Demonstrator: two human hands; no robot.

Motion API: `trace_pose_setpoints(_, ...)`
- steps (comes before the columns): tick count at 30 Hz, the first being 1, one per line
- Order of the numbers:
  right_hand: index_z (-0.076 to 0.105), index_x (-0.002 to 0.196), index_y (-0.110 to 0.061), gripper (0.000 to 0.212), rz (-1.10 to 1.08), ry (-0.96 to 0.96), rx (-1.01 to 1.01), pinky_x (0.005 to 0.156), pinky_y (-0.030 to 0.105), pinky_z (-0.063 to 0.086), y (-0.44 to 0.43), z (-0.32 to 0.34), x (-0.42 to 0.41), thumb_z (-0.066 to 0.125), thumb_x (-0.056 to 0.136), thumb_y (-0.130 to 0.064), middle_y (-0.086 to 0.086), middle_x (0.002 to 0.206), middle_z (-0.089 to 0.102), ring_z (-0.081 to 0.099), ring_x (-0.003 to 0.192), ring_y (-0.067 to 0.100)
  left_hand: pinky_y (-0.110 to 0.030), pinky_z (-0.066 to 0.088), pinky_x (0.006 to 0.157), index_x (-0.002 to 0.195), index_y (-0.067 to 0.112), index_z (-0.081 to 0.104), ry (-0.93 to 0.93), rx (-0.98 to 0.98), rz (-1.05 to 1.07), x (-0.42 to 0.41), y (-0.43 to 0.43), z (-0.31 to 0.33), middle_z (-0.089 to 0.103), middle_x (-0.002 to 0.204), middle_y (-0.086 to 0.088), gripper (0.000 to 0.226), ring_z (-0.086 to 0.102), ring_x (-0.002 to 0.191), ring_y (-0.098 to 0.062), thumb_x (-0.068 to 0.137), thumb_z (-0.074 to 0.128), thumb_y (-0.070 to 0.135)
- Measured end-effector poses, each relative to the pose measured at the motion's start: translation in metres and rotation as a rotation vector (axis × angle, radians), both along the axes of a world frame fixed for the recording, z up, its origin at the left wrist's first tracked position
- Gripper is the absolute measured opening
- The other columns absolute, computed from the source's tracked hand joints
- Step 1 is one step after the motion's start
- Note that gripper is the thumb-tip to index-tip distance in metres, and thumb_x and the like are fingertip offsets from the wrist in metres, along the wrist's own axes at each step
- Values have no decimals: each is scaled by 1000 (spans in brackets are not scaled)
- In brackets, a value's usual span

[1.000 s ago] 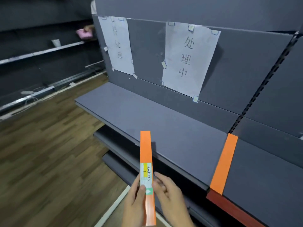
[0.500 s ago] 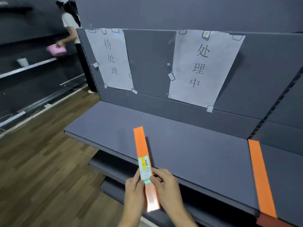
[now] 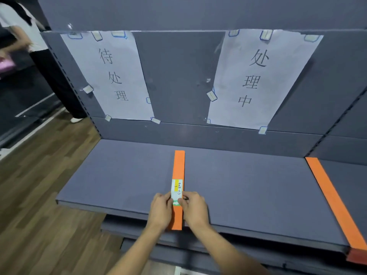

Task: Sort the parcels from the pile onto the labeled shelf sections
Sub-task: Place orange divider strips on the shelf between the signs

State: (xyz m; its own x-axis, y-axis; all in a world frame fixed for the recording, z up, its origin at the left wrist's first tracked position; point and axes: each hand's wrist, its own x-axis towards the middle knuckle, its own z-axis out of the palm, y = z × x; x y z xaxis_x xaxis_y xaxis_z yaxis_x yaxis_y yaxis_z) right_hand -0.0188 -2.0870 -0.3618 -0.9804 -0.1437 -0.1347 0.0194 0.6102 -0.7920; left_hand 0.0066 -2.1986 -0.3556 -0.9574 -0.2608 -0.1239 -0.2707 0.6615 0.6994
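A long orange strip (image 3: 179, 167) with a white, yellow and green label lies lengthwise over the grey shelf (image 3: 119, 175), midway between the two paper signs. My left hand (image 3: 161, 210) pinches its left edge and my right hand (image 3: 193, 210) pinches its right edge, both near the label. The strip's near end hangs over the shelf's front edge. The left sign (image 3: 111, 76) and the right sign (image 3: 256, 76) are taped to the back panel.
A second orange strip (image 3: 335, 201) lies on the shelf at the right as a divider. Lower shelves (image 3: 123, 225) jut out below. A person (image 3: 29, 46) stands at the far left on the wooden floor (image 3: 39, 205), holding something pink.
I have stepped closer and now face the shelf squarely. Both hands have carried the orange strip forward, so it now lies over the shelf between the signs.
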Motion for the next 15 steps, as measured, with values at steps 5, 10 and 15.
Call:
trace_pose_setpoints(5,71,113,-18,24,-10,5,112,82,34,52,-28,-4,-23,60,91,-21,3,109,72,66,99,24,-27,37,77,120,19,64,-21,-40,10,-24,-25,-10,61,96,-10,31,54,98,-25,95,48,10)
trace_pose_setpoints(10,70,111,-15,24,-22,-8,204,82,35,52,-44,-10,-37,61,91,-27,4,109,71,66,101,25,-24,34,76,116,13,66,-11,-36,38,-34,-34,-8,51,90,-4,28,54,97,-25,95,48,8)
trace_pose_setpoints(15,70,102,-13,18,-39,2,241,74,34,50,-50,-16,-42,60,92,-24,7,103,69,65,92,27,-21,37,81,122,12,62,7,-25,45,-29,-35,-7,46,93,-1,30,51,88,-17,97,46,11)
